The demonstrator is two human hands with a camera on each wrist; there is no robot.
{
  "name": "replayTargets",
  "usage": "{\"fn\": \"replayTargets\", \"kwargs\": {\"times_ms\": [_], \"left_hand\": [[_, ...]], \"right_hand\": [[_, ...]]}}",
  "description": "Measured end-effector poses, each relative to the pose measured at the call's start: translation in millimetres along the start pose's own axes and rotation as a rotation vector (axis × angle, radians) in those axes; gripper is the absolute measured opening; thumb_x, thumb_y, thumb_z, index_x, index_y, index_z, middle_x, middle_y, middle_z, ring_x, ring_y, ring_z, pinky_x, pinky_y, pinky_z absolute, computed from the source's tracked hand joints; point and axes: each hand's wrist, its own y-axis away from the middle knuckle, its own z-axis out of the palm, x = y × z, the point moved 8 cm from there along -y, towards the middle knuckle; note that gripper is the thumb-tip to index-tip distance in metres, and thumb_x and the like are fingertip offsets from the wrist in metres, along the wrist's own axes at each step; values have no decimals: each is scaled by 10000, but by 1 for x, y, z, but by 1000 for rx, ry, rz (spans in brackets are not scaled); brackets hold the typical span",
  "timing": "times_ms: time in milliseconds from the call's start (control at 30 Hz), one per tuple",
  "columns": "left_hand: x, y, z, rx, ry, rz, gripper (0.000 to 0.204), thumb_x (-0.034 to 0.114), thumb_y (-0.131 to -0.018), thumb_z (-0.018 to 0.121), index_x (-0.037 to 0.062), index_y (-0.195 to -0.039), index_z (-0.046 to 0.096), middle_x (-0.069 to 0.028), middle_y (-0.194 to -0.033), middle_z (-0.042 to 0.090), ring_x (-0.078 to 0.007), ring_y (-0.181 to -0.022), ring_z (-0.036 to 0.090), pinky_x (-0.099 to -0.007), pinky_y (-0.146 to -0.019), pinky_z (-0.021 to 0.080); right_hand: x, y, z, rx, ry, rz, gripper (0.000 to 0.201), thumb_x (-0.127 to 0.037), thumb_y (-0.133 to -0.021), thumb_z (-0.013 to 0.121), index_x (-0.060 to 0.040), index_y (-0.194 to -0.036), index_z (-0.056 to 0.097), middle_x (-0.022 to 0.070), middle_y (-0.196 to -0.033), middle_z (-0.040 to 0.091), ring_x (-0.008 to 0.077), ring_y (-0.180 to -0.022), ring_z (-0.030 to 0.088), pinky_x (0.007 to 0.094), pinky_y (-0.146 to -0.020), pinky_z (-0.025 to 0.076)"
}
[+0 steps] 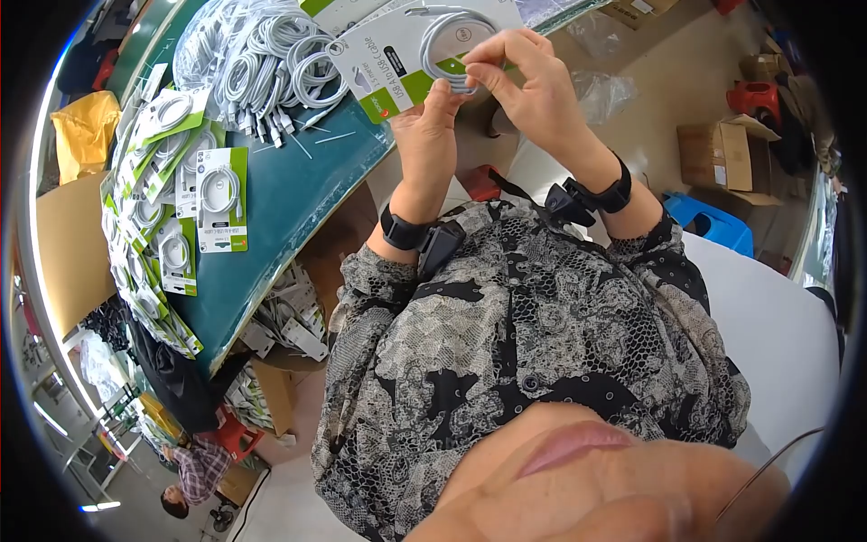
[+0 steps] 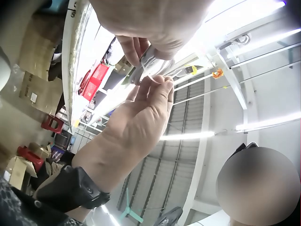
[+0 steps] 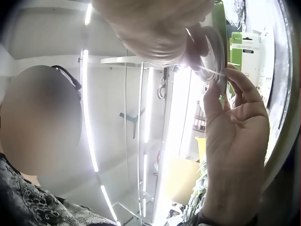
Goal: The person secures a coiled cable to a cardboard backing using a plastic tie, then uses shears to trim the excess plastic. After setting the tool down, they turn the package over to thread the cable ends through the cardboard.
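Observation:
A white and green cable card (image 1: 388, 68), printed "USB A to USB-C Cable", is held near the table's edge. On its front lies a coiled white USB cable (image 1: 432, 56). My left hand (image 1: 426, 144) grips the card's lower edge beside the coil, thumb on the front side. My right hand (image 1: 540, 90) is at the coil's lower right, thumb and forefinger pinched together. In the right wrist view, a thin white tie (image 3: 211, 70) crosses the coil (image 3: 215, 52) and runs to the right fingertips.
On the green table (image 1: 298, 194) are a pile of loose coiled cables (image 1: 280, 68) and a heap of carded cables (image 1: 149, 226). One carded cable (image 1: 221, 199) lies apart. Thin white ties (image 1: 336, 138) are scattered nearby. Cardboard boxes (image 1: 727, 158) and a blue stool (image 1: 713, 221) stand right.

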Motion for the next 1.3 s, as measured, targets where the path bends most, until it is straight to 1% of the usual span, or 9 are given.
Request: {"fn": "replayTargets", "kwargs": {"times_ms": [33, 133, 300, 400, 533, 633, 1000, 1100, 1300], "left_hand": [[2, 0, 2, 10, -6, 7, 221, 30, -906, 546, 11, -1127, 544, -83, -1051, 619, -173, -895, 620, -317, -752, 542], [5, 2, 1, 20, -24, 20, 226, 23, -906, 542, 8, -1131, 540, -78, -1063, 614, -168, -898, 618, -316, -756, 541], [8, 1, 0, 26, -51, 48, 231, 13, -905, 535, 4, -1136, 537, -70, -1076, 604, -157, -906, 609, -317, -767, 538], [7, 1, -1, 40, -38, 45, 230, 14, -903, 538, 3, -1133, 540, -69, -1070, 604, -153, -908, 605, -314, -778, 533], [8, 5, -3, 78, -16, -2, 232, 21, -898, 552, 3, -1129, 545, -67, -1059, 604, -148, -905, 601, -299, -798, 520], [6, 7, -4, 93, -14, -56, 239, 25, -895, 561, 4, -1132, 546, -62, -1055, 601, -144, -901, 598, -286, -811, 509], [6, 1, -5, 79, -16, 27, 256, 27, -894, 565, -22, -1144, 532, -55, -1104, 584, -146, -971, 577, -289, -856, 485], [2, -1, -6, 67, 23, -1, 251, 35, -898, 563, -20, -1142, 537, -58, -1105, 588, -151, -978, 578, -297, -866, 480], [-10, 5, -12, 65, 89, -89, 237, 54, -905, 559, -27, -1127, 547, -73, -1106, 595, -162, -981, 584, -304, -876, 472]], "right_hand": [[-2, 1, 0, -1, -1, 1, 72, -70, -803, 658, -82, -871, 640, 6, -750, 622, 140, -757, 580, 334, -933, 374], [-21, 5, -4, 50, 346, -145, 113, -67, -781, 677, -98, -888, 653, 3, -757, 619, 159, -772, 580, 342, -923, 381], [-27, 4, -1, 30, 420, -228, 165, -56, -755, 686, -111, -909, 662, -4, -762, 621, 179, -771, 574, 333, -856, 406], [-27, 3, 2, 117, 416, -319, 199, -45, -735, 689, -110, -922, 667, -7, -759, 618, 187, -768, 571, 324, -780, 426], [-15, 4, 12, 95, 383, -286, 205, -32, -716, 690, -107, -905, 667, -4, -764, 616, 194, -767, 566, 309, -727, 431], [-14, 4, 15, 73, 383, -265, 209, -23, -708, 690, -106, -898, 660, -1, -770, 614, 196, -769, 564, 311, -726, 432], [-11, 7, 17, 75, 439, -240, 208, -15, -704, 678, -103, -886, 627, 4, -763, 595, 204, -764, 558, 314, -732, 435], [-12, 4, 18, 80, 414, -235, 202, -23, -710, 678, -105, -888, 626, 5, -767, 599, 201, -768, 560, 325, -751, 435], [-10, 6, 26, 50, 409, -206, 212, -113, -733, 709, -117, -931, 634, -4, -835, 630, 194, -832, 582, 402, -898, 386]]}}
